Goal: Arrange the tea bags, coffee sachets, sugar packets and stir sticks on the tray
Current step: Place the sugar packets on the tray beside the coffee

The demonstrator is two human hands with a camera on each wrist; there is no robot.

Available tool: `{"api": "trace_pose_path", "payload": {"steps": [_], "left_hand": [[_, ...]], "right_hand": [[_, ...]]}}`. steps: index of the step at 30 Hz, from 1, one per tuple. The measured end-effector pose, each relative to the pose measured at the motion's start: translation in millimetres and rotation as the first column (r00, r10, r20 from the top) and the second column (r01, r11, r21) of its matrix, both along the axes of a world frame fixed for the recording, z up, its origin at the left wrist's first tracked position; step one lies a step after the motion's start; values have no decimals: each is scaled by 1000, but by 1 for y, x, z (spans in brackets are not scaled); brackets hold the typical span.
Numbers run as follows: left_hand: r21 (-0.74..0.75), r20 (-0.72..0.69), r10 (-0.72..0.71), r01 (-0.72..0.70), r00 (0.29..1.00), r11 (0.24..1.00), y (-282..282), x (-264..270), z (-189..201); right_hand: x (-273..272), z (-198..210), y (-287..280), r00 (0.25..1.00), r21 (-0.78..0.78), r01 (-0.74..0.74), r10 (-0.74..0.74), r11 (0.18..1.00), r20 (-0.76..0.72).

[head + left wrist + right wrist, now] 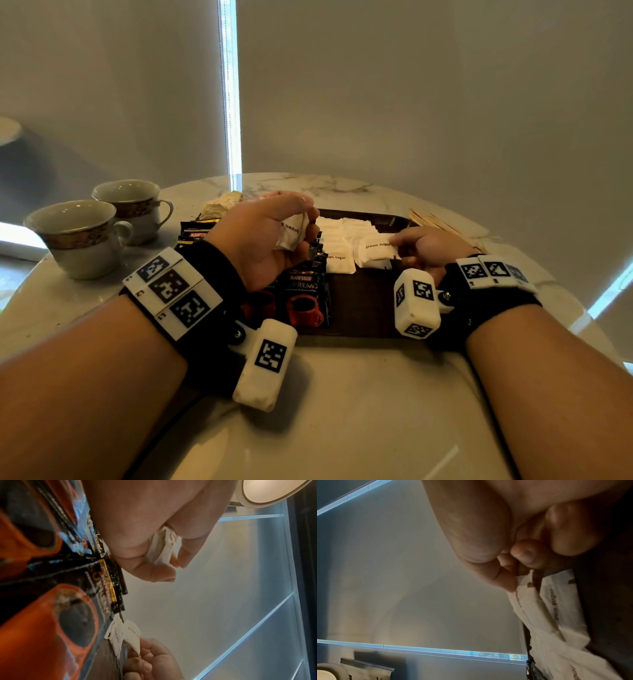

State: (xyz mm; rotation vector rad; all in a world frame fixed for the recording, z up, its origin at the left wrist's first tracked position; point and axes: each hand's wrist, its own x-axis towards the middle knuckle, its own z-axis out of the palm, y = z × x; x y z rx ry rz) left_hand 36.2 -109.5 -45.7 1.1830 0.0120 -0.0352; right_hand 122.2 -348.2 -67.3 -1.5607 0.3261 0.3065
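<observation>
A dark tray (363,301) lies on the marble table. White brown-sugar packets (342,229) sit in rows across its middle. Black Kopiko coffee sachets (303,294) overlap along the tray's left side. My left hand (301,222) hovers above them, fingers curled round a bunch of sugar packets (291,233), which show crumpled in its grip (161,549). My right hand (402,241) pinches the edge of one sugar packet (376,248) that lies over the row on the tray (556,608). Wooden stir sticks (435,221) lie at the tray's far right. Tea bags (222,204) sit off the tray at the far left.
Two gold-banded cups (82,236) (133,209) stand on the table to the left. More Kopiko sachets (197,234) lie beside the tray's left edge. A blind-covered window stands close behind the round table.
</observation>
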Motion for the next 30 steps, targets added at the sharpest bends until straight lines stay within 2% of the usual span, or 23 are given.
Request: {"api": "trace_pose_path", "payload": {"steps": [7,12,17,30], "left_hand": [[3,5,-3,3,1000,1000,-1,-1,0],[-10,5,-5,5,1000,1000,0,0,1],[-11,-7,-3,3,1000,1000,1,1,1],[-16,-16,6,-6,1000,1000,2,2,1]], "right_hand": [[-2,0,0,997,-40,-68,66,997,-48],[1,-3,0,993,-177,-105,93,979,-75],[1,-4,0,988,-172,-138,124,976,-90],[3,-5,0,991,-175,-109,93,979,-95]]}}
